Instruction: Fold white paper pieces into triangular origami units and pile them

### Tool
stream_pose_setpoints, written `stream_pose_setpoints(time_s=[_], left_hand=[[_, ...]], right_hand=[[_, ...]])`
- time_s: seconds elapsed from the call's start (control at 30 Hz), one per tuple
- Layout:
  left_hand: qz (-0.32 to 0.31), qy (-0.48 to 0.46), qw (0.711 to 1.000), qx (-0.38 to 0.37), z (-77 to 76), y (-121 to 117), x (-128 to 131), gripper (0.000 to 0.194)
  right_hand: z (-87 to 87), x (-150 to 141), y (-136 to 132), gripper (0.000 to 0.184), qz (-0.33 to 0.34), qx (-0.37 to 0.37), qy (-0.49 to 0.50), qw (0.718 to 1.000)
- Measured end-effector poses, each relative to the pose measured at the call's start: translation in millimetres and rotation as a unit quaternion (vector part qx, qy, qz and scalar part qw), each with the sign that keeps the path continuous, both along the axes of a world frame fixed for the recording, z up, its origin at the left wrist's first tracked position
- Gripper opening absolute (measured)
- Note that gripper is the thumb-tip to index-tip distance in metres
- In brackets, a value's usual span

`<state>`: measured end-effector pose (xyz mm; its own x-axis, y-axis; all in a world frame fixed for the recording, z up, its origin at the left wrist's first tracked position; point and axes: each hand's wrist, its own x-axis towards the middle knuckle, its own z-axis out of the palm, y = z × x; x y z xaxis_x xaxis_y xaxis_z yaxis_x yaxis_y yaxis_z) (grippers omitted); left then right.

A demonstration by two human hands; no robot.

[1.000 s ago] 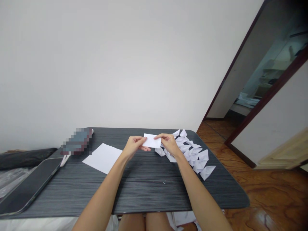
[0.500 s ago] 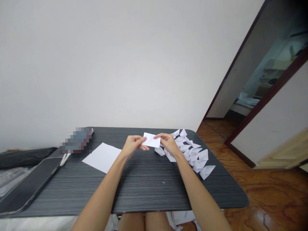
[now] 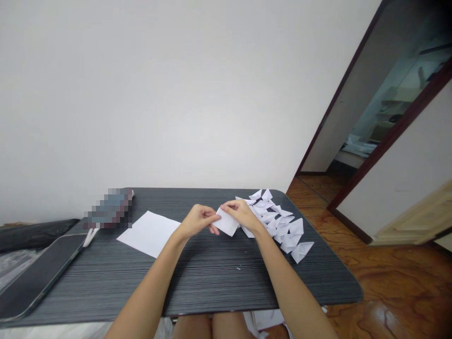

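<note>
A small white piece of paper (image 3: 228,223) is held between my two hands above the dark table (image 3: 215,278). My left hand (image 3: 202,220) pinches its left corner between thumb and fingers. At the upper edge, the thumb and fingers of my right hand (image 3: 242,213) are closed on the same paper. Just right of and behind my right hand lie several folded white paper pieces (image 3: 291,240), some overlapping. To the left, a larger flat white sheet (image 3: 150,233) lies partly behind my left forearm.
A pixelated object (image 3: 111,209) rests at the table's back left, with a white cable (image 3: 91,236) beside it. A long dark glossy panel (image 3: 38,278) lies at the left edge. Tiny paper scraps (image 3: 238,268) dot the table near its front. A wall stands behind.
The small paper has turned from lying level to a tilted, corner-down angle and sits slightly lower. My right hand's grip has shifted to its upper edge. The view has moved slightly.
</note>
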<state>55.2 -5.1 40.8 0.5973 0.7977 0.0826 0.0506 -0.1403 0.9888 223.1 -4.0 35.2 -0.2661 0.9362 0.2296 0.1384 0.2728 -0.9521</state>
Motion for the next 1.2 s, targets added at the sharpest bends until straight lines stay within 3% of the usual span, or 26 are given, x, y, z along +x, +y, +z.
stream_pose_setpoints(time_s=[0.17, 0.33, 0.5, 0.67, 0.8, 0.97, 1.07, 1.13, 1.2], left_hand=[[-0.013, 0.017, 1.000, -0.006, 3.3, -2.9, 0.8, 0.028], [-0.008, 0.016, 1.000, -0.001, 4.8, -1.8, 0.3, 0.027], [0.020, 0.005, 1.000, 0.016, 9.0, 0.8, -6.2, 0.026], [0.020, 0.025, 0.999, 0.029, 11.6, -1.3, -8.1, 0.029], [0.085, 0.053, 0.994, 0.047, 6.1, -0.7, -5.5, 0.034], [0.226, 0.058, 0.954, 0.186, -5.1, 7.7, -2.7, 0.039], [0.235, 0.067, 0.951, 0.188, -8.5, 11.5, -4.2, 0.037], [0.272, 0.064, 0.942, 0.184, -7.7, 13.1, -8.6, 0.037], [0.357, 0.037, 0.913, 0.192, -5.3, 14.4, -14.1, 0.037]], right_hand=[[-3.4, -1.4, 2.6, 0.019, 0.015, 0.025, -0.024, 0.999], [-3.9, -9.3, 1.0, 0.018, -0.066, 0.112, -0.071, 0.989], [1.7, -3.2, -2.9, 0.022, -0.002, 0.022, -0.035, 0.999], [3.1, -7.4, -9.8, 0.023, 0.004, 0.043, -0.044, 0.998], [-1.4, -17.4, -10.7, 0.024, 0.025, 0.035, -0.054, 0.998], [-0.3, -14.7, -6.2, 0.024, 0.014, 0.010, -0.042, 0.999], [1.1, -7.5, -3.3, 0.027, 0.009, 0.004, -0.036, 0.999], [1.5, -0.6, -0.2, 0.030, -0.011, -0.001, -0.012, 1.000], [1.4, 6.3, 4.1, 0.033, -0.073, -0.001, 0.039, 0.997]])
